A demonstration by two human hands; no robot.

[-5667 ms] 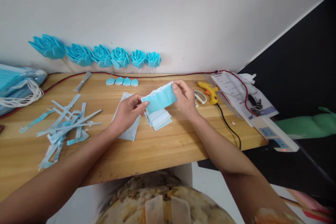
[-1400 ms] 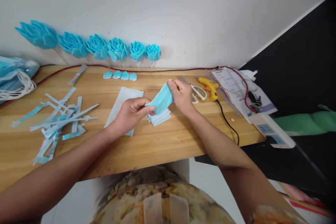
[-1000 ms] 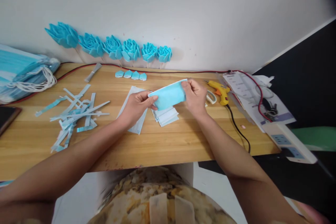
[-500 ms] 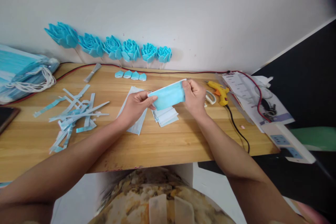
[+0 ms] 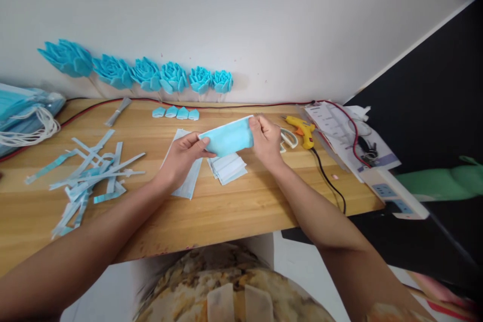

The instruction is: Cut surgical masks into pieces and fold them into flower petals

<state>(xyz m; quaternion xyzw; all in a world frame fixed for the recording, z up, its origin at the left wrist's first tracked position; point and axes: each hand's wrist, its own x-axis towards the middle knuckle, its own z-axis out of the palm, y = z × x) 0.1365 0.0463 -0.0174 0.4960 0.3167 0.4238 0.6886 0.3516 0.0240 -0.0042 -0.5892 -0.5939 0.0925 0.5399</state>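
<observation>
A light-blue rectangle of face mask fabric with a white upper edge is stretched between my two hands, above the table. My left hand pinches its left end, and my right hand grips its right end with the thumb on the front. Below it lies a small stack of pale folded mask pieces. A flat, pale mask sheet is partly covered by my left hand. Behind my right hand, white-handled scissors show only in part.
Blue fabric flowers stand along the wall, with several small folded petals in front. Cut strips and a bag of masks are at left. A yellow glue gun, papers and a power strip are at right.
The view has turned slightly to the right, so things appear shifted left. Both hands keep hold of the blue mask fabric in nearly the same pose.
</observation>
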